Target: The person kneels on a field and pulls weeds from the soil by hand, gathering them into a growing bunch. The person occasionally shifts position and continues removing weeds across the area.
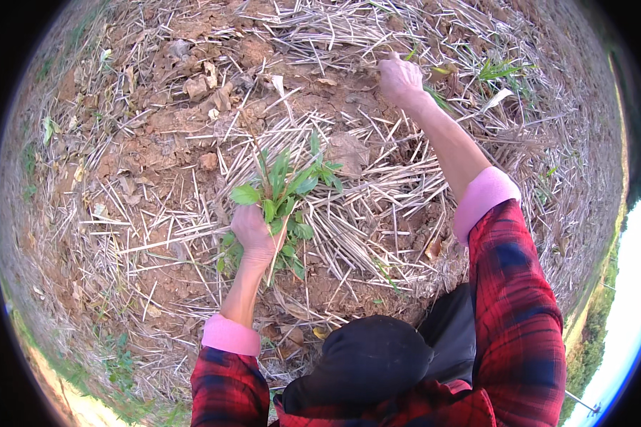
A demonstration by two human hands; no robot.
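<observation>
My left hand [257, 232], low at the centre-left, is closed around a bunch of leafy green plants [280, 195]. Broad leaves and thin stems stick out above and to the right of the fist, and some hang below it. Under the bunch lies cut dry straw [342, 235] on brown soil. Stretched out to the upper right, my right hand [400, 79] is at the ground with its fingers curled down among straw and a few green blades [438, 98]. Its fingertips are hidden, so I cannot tell what they hold.
A grass tuft [497, 70] grows right of my right hand. Dry brown leaves [205, 88] and soil clods lie at the upper left. Small weeds [118, 360] stand at the lower left. My knee in dark trousers [376, 347] is close below the straw.
</observation>
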